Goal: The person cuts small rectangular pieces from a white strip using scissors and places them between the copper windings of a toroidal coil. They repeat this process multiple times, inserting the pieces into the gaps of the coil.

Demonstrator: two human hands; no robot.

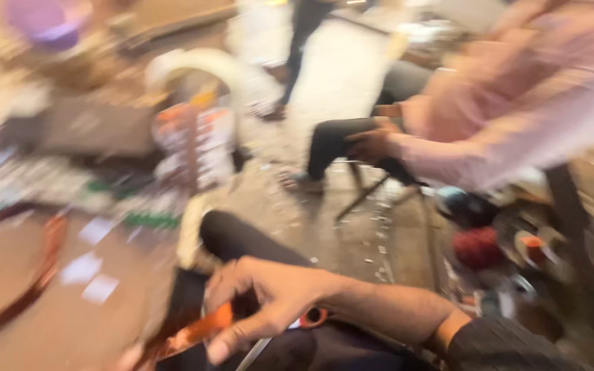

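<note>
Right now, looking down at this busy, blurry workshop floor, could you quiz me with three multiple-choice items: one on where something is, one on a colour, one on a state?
1. Where is the seated person in the pink shirt?
A. upper right
B. lower left
C. bottom centre

2. What colour is the strip under the right hand?
A. blue
B. orange
C. white

3. How are the fingers of that hand?
A. flat and spread on the floor
B. curled, fingertips down at the strip
C. clenched high in the air

Answers:
1 A: the seated person in the pink shirt fills the upper right, on a stool.
2 B: the strip shows bright orange.
3 B: the right hand curls over the lap, its fingertips at the strip; blur hides whether it grips.
</note>
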